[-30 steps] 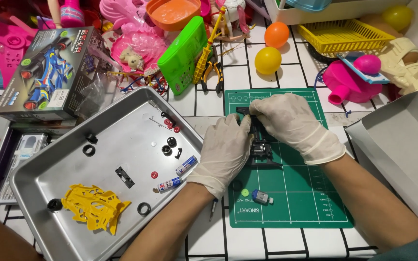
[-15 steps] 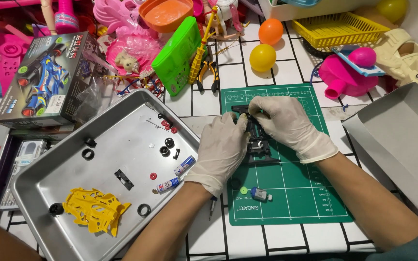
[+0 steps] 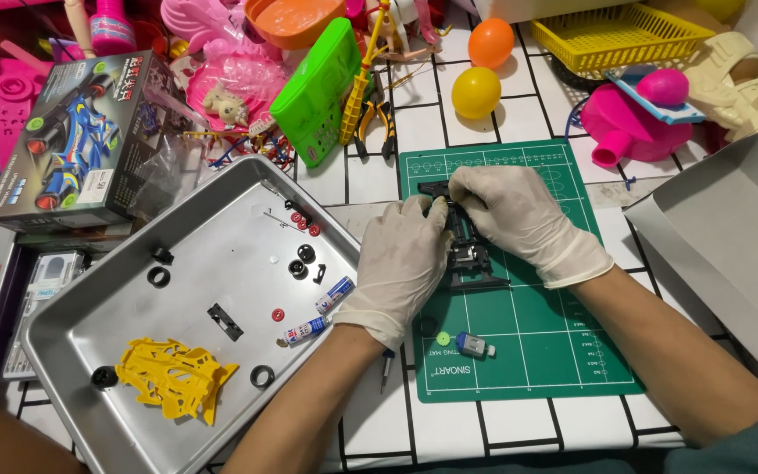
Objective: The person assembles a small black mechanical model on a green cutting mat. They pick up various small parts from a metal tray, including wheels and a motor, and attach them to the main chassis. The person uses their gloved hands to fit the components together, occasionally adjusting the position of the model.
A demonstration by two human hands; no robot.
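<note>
While both gloved hands stay closed on the black toy car frame (image 3: 467,250) on the green mat (image 3: 528,351) at centre frame, the left hand (image 3: 401,263) has slid closer beside the right hand (image 3: 519,219), fingers pinching its front end, suggesting a part being pressed in.

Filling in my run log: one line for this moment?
left hand: on black chassis | right hand: on chassis front | green mat underneath | metal tray beside

Gloved left hand (image 3: 405,263) palm-down, gloved right hand (image 3: 515,215) fingers curled, seemingly pinching, forearms bare
</note>
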